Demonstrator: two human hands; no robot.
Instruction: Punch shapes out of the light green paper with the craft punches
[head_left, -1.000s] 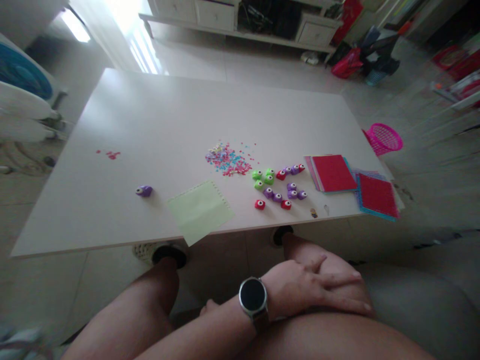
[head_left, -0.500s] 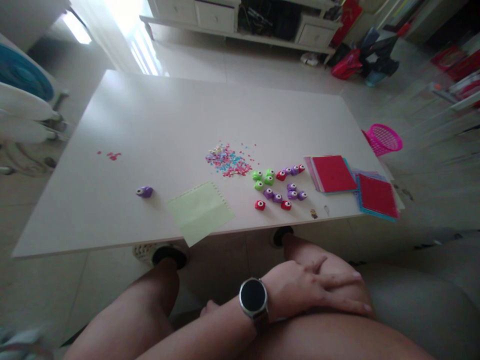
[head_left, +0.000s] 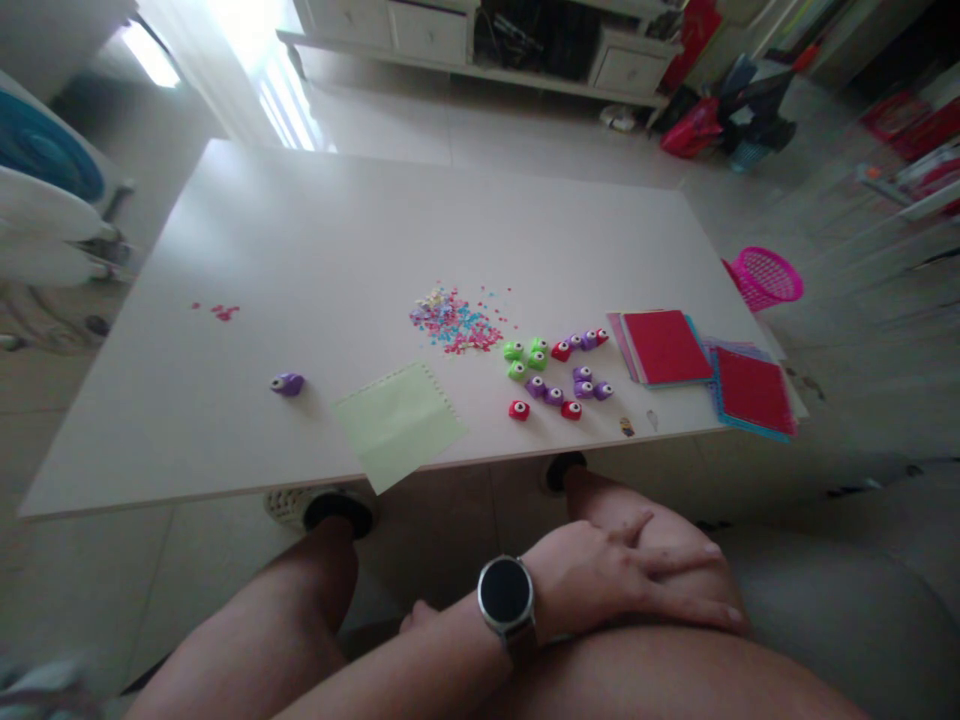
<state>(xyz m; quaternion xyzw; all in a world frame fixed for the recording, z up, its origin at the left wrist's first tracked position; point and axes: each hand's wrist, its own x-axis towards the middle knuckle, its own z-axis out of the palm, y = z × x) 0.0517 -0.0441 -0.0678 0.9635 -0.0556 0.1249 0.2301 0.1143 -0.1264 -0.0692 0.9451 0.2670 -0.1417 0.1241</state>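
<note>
My left hand [head_left: 619, 575], with a round-faced watch [head_left: 506, 592] on its wrist, reaches across and lies on my right thigh, fingers spread and holding nothing. Only a bit of my right hand [head_left: 420, 615] shows behind the left forearm; the rest is hidden. On the white table [head_left: 300, 230] in front, a pale green paper sheet [head_left: 401, 420] overhangs the near edge, its far and right edges notched. One purple craft punch [head_left: 286, 384] stands to its left. Several green, purple and red craft punches [head_left: 553, 396] sit to its right.
Colourful paper confetti [head_left: 457, 320] lies mid-table, with a few red pieces [head_left: 225, 313] at left. Two stacks of coloured paper, one nearer the middle [head_left: 667, 347] and one at the right corner [head_left: 754, 390], lie at right. A pink basket [head_left: 769, 278] stands beyond the right edge.
</note>
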